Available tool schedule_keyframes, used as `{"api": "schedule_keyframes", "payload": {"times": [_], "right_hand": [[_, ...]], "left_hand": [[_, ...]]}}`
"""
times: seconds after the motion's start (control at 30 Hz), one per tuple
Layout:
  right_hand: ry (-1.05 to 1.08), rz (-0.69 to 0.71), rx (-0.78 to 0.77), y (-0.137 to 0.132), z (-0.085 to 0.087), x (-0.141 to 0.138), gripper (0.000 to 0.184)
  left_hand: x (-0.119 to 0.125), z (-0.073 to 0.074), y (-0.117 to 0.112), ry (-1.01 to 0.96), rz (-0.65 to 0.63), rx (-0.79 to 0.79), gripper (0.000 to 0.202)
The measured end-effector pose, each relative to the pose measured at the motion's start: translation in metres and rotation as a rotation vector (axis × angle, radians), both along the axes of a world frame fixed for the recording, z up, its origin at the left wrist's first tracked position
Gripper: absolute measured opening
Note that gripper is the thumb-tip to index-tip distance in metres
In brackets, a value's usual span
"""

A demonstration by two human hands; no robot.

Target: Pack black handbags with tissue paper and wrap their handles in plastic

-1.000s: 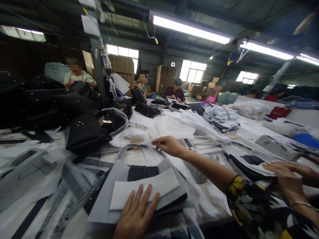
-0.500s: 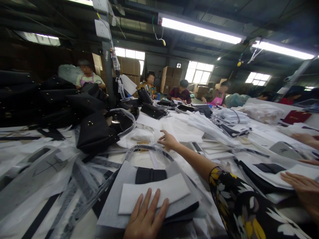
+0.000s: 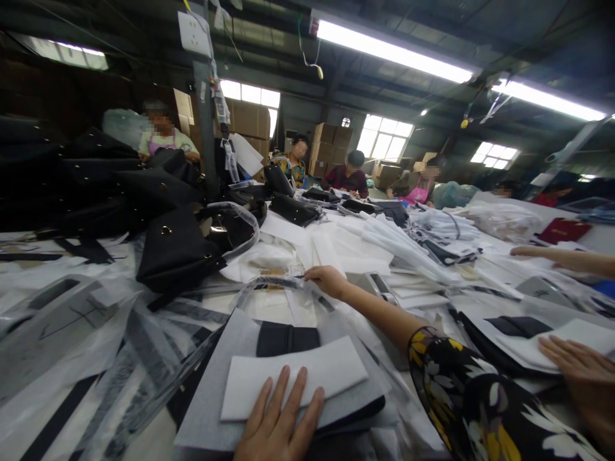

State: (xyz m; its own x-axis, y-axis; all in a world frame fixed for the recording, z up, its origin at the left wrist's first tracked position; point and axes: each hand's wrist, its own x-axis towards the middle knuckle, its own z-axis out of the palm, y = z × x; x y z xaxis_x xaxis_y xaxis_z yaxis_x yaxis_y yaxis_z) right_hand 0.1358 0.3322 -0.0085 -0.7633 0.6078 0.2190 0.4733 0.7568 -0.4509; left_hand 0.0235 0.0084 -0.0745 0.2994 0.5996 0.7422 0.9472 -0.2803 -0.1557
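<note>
My left hand (image 3: 281, 419) lies flat with fingers spread on a folded white foam sheet (image 3: 336, 365), pressing it against a handbag. The bag lies on its side under a pale grey wrapping sheet (image 3: 204, 416), with a black flap (image 3: 287, 338) showing and its arched handle (image 3: 273, 282) in clear plastic. My right arm, in a dark floral sleeve, stretches past the bag. At its end my right hand (image 3: 327, 282) is closed in a pinch just beyond the handle; what its fingertips hold is too small to make out.
Black handbags (image 3: 177, 246) are heaped on the left. Plastic-wrapped straps (image 3: 158, 358) and a grey box (image 3: 67, 320) lie nearer. On the right, a co-worker's hand (image 3: 571, 362) rests on a similar bag. White foam strips (image 3: 408, 250) cover the table's middle; people sit beyond.
My right hand has lowered slightly and its outstretched fingers have closed into a pinch. My left hand stays on the foam sheet. The co-worker's other hand has reached forward.
</note>
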Motion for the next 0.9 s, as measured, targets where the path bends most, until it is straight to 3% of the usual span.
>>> {"api": "schedule_keyframes", "payload": {"times": [0.13,0.5,0.67,0.8,0.9], "right_hand": [[-0.051,0.053,0.049,-0.004,-0.005,0.005,0.049],[-0.120,-0.108,0.099,-0.007,0.000,-0.010,0.014],[-0.145,-0.121,0.066,-0.003,-0.004,-0.016,0.033],[-0.128,-0.078,0.060,-0.004,0.004,-0.016,0.013],[-0.077,-0.056,0.073,-0.013,0.018,-0.009,0.009]], "left_hand": [[-0.003,0.002,0.000,0.034,-0.002,-0.005,0.040],[-0.003,0.000,0.000,0.050,0.010,0.003,0.041],[-0.003,0.000,0.001,0.054,0.010,0.006,0.041],[-0.003,-0.001,0.001,0.055,0.011,0.007,0.041],[-0.002,-0.002,0.001,0.040,0.009,0.006,0.042]]}}
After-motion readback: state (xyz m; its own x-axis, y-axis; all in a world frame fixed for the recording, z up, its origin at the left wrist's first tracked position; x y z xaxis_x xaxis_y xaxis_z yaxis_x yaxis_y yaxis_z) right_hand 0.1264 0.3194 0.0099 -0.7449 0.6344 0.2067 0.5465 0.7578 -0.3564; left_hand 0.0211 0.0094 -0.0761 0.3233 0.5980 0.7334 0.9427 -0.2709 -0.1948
